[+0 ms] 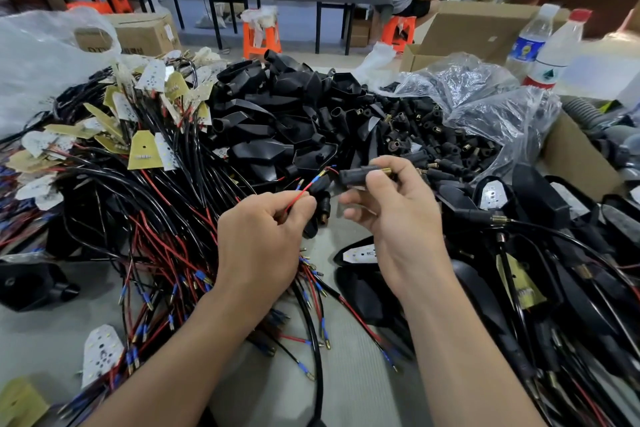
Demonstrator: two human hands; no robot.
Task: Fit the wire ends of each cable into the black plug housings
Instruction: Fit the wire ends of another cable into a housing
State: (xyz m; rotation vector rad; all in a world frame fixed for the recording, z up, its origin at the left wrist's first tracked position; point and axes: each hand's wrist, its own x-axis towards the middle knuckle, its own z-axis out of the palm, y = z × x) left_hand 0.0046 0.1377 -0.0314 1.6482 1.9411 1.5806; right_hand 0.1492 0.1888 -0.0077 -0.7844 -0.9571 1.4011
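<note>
My left hand (263, 236) pinches a thin red wire (299, 194) whose blue-sleeved, brass-tipped ends (317, 177) point up and right. My right hand (391, 208) grips a small black plug housing (356, 175) with a brass end, held just right of those wire tips. The tips sit close to the housing's left opening; I cannot tell if any tip is inside. A second black plug (323, 208) hangs just below the wire, between my hands.
A heap of black cables with red wires and LED boards (145, 152) covers the left. Black housings (277, 114) pile up behind. A plastic bag of small plugs (450, 135) lies at right, finished cables (554, 253) beyond it. Two bottles (550, 45) stand far right.
</note>
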